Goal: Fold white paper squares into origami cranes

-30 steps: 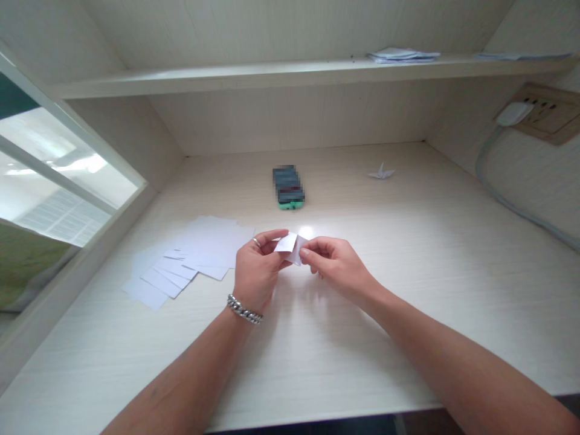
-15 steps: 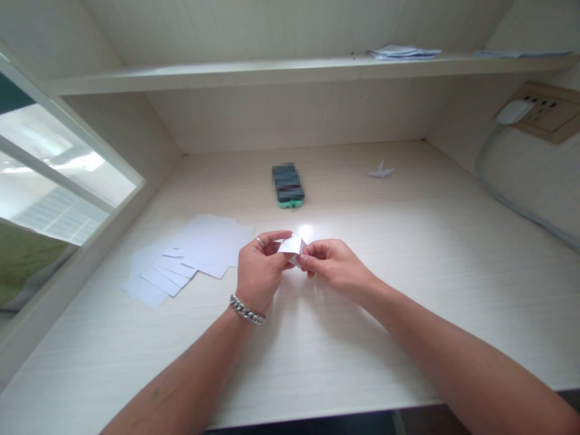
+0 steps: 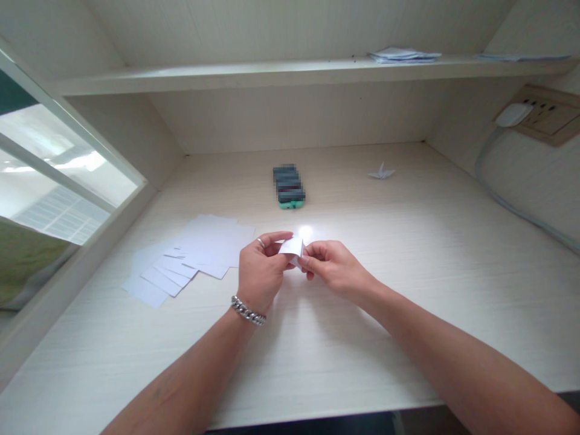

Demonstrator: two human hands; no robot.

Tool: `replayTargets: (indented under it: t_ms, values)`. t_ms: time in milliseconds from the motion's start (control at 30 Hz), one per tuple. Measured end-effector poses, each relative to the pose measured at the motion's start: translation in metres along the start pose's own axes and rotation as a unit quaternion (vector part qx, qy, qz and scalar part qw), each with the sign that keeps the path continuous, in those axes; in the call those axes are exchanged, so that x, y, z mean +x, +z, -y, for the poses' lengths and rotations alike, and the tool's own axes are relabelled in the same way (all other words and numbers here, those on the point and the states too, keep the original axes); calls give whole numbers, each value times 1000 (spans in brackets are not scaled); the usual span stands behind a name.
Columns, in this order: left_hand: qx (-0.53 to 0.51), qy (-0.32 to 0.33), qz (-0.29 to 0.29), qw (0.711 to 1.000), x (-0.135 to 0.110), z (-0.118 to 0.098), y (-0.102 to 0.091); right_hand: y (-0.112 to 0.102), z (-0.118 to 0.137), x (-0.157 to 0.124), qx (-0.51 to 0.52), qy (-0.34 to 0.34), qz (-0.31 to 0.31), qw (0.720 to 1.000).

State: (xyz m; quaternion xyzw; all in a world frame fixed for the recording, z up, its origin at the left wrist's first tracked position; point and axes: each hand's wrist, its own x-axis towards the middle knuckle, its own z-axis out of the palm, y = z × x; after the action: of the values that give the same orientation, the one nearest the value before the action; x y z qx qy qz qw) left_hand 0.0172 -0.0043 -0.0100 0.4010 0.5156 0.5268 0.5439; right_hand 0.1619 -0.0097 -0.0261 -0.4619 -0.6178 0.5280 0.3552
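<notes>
My left hand [image 3: 260,272], with a ring and a metal bracelet, pinches a small folded white paper [image 3: 292,246] above the middle of the desk. My right hand [image 3: 333,266] pinches the same paper from the other side, fingertips pressed on its lower edge. Both hands meet just over the desk surface [image 3: 408,290]. Much of the paper is hidden between the fingers.
A spread of white paper squares [image 3: 190,257] lies left of my hands. A phone in a green case [image 3: 289,187] lies farther back, and a folded paper crane [image 3: 381,173] sits at the back right. A shelf [image 3: 272,72] carries papers [image 3: 401,55]; a wall socket [image 3: 541,112] with plug and cable is on the right.
My hands drew closer together and the paper is folded smaller, with less of it showing between the fingers than a second ago.
</notes>
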Motion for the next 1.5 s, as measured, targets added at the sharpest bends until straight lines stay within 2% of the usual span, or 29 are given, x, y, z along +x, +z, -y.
replayTargets:
  t_ms: [333, 667, 900, 1067, 1300, 1500]
  values:
    - [-4, 20, -32, 999, 4, 1, -1, 2, 5, -2, -57, 23, -41, 997]
    - [-3, 24, -35, 999, 6, 1, -4, 3, -5, 1, -46, -1, -11, 999]
    - [-35, 35, -87, 995, 9, -6, -5, -2, -6, 0, -23, 21, 2, 1000]
    - [-35, 27, -68, 997, 8, -4, -4, 2, -1, -1, -7, 15, -38, 999]
    - [-18, 30, -63, 997, 6, -2, -4, 9, 5, -5, -21, -4, -48, 999]
    - [-10, 28, -61, 998, 7, -1, -4, 6, 0, -3, -17, -15, 0, 1000]
